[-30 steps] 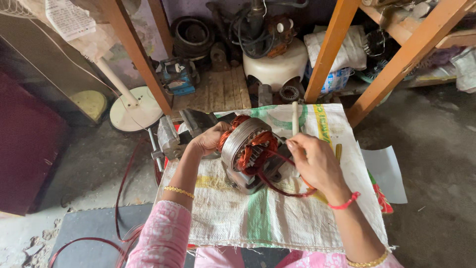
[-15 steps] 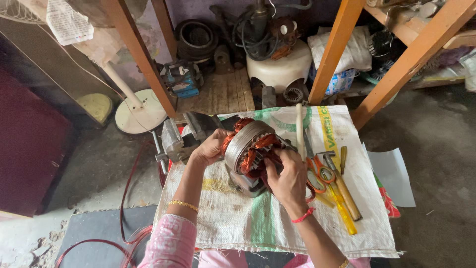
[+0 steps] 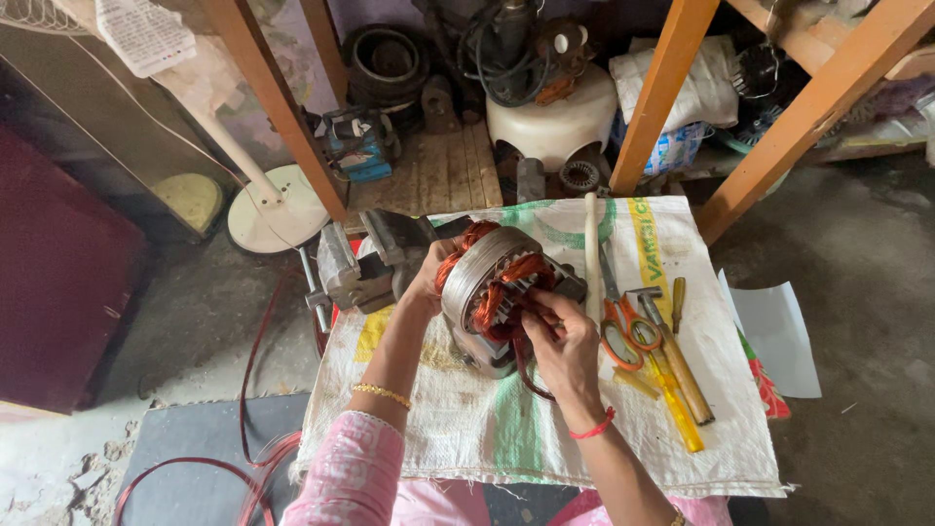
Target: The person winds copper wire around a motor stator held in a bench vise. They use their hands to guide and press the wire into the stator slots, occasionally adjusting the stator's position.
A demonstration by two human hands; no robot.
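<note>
Cluttered workshop floor, a woven sack (image 3: 467, 438) spread over the tabletop. Head view: the stator (image 3: 487, 292) sits tilted near the sack's far edge. Left hand (image 3: 429, 278) clasps its rim; right hand (image 3: 560, 336) pinches copper windings (image 3: 506, 292). Best to brace the rim firmly and work the wire gently — scissors (image 3: 618, 326) and screwdrivers (image 3: 672, 385) lie just beside.

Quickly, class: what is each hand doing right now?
Left hand: closed, gripping the motor stator's far rim.
Right hand: fingers pinching its copper winding.
</note>
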